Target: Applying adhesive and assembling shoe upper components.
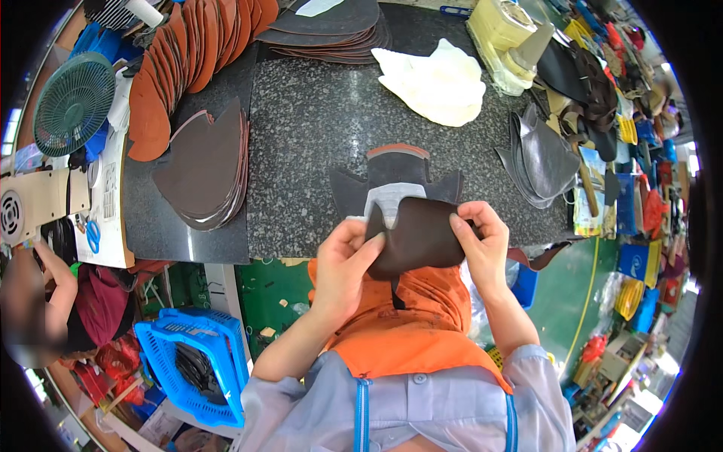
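Observation:
Between my two hands I hold up a dark brown leather piece (422,235), curved and folded over, just off the front edge of the speckled stone table. My left hand (345,260) pinches its left end between thumb and fingers. At its right end my right hand (482,245) grips with the thumb on top. Partly behind it, on the table, lies a dark cut leather piece (398,167) with side flaps, an orange-brown far edge and a light grey patch (397,200). The leather piece hides the near part of that patch.
Brown leather stacks (202,173) and a fanned row of reddish pieces (177,68) lie left. A cream sheet (437,83) and a wrapped yellow block (504,30) sit far right. Black pieces (538,158) and a hammer (587,188) lie right. A blue basket (192,365) stands lower left; a co-worker sits beyond.

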### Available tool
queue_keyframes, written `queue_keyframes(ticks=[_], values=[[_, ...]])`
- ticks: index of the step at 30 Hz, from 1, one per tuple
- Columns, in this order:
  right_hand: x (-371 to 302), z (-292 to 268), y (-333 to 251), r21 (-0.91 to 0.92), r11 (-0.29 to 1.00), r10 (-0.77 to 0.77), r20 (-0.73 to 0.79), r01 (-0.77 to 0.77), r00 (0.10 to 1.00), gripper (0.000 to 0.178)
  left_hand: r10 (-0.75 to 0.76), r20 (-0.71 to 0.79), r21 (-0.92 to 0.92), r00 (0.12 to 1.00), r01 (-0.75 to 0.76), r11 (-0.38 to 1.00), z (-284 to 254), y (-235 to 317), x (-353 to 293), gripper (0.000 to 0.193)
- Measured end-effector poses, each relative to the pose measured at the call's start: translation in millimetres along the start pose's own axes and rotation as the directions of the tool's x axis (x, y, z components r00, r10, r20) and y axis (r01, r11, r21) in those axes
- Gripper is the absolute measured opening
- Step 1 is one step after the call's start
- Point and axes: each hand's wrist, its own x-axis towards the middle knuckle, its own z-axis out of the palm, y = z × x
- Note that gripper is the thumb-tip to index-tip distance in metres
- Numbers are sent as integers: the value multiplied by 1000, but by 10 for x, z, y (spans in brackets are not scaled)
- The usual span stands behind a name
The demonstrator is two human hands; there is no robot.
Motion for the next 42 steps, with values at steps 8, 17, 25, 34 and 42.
queue_keyframes(ticks=[8,17,25,34,42], values=[[324,213,141,-396,892,-247,-24,218,969,8,583,190,923,790,-346,168,-280,166,264,11],[453,254,251,-481,844,-295,-48,237,954,10,615,87,980,784,-177,87,-278,101,475,17],[486,231,287,-527,817,-305,-51,234,951,18,561,509,852,652,-474,-223,-213,106,517,19],[518,-136,238,-163,978,128,-36,-132,991,35,-20,748,660,664,-746,-91,123,87,715,51],[638,-189,120,-236,958,158,-36,-162,987,38,86,690,699,719,-630,-338,338,213,917,82]])
